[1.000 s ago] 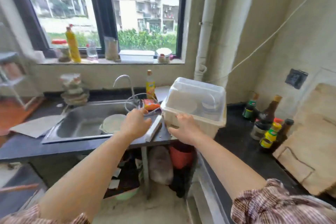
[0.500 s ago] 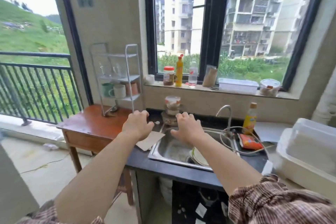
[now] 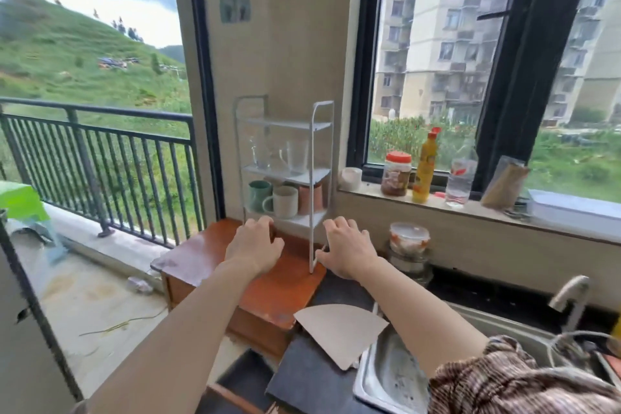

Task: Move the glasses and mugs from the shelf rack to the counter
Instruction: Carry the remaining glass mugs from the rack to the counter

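Observation:
A white wire shelf rack (image 3: 312, 178) stands on a red-brown wooden table (image 3: 268, 286) against the wall. Its middle shelf holds several clear glasses (image 3: 279, 155). On the lowest shelf stand a green mug (image 3: 258, 195), a cream mug (image 3: 284, 202) and a pink mug (image 3: 311, 198). My left hand (image 3: 253, 245) hovers in front of the rack's base, fingers loosely curled, holding nothing. My right hand (image 3: 347, 247) is just right of the rack's front post, fingers spread, empty. The dark counter (image 3: 319, 376) lies below my right arm.
A fan-shaped piece of cardboard (image 3: 341, 333) lies on the counter by the steel sink (image 3: 396, 380) and tap (image 3: 571, 296). Stacked lidded bowls (image 3: 408, 249) sit right of the rack. Jar, yellow bottle and water bottle line the windowsill (image 3: 470, 208). A balcony railing (image 3: 100, 158) is at left.
My view has swung left from the dish container and sink to the shelf rack. Both hands have come forward, close to the rack's base, still empty.

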Demonstrator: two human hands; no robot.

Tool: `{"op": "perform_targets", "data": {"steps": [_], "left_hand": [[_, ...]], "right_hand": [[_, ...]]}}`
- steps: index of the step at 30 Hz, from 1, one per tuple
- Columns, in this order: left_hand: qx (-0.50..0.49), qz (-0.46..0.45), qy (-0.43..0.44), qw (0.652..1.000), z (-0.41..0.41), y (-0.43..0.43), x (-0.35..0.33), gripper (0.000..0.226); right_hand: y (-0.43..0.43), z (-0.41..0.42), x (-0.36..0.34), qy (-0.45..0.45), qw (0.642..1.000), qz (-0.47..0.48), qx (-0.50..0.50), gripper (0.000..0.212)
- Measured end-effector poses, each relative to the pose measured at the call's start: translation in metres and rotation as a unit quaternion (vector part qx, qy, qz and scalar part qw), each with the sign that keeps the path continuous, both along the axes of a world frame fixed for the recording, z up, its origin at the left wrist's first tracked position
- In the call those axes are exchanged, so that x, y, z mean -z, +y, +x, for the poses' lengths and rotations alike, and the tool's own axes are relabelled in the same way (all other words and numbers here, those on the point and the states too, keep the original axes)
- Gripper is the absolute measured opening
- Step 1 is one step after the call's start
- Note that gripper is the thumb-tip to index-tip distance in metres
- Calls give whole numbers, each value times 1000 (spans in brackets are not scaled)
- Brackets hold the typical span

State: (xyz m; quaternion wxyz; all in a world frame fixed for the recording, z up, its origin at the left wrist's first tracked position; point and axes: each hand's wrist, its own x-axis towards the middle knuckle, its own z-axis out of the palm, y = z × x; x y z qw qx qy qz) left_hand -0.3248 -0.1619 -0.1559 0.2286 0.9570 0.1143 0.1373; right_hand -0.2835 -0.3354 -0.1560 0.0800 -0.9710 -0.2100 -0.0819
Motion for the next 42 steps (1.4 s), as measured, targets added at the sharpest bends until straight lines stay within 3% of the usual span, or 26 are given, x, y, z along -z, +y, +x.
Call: {"op": "perform_targets", "data": {"steps": [17,25,28,30,33,37,42], "left_hand": [[14,-131,-40,991,239,147,-19,47],[61,-203,-40,976,342,200,-28,46],[71,-235,-34,969,373,211,-31,48],[84,-266,-44,959,391,214,-31,37],[100,-334,-50,936,410,216,-31,27],[131,-457,0,880,423,218,-30,30],[146,-482,35,863,430,220,-28,33]], "right_hand": [[153,223,-25,21,995,89,31,58],[206,302,-31,56,964,225,132,62],[220,321,-31,69,935,309,157,62],[228,333,-29,81,914,353,181,54],[237,351,-28,93,856,460,217,18],[246,362,-36,119,742,608,257,17],[238,360,-40,139,686,670,250,13]]}}
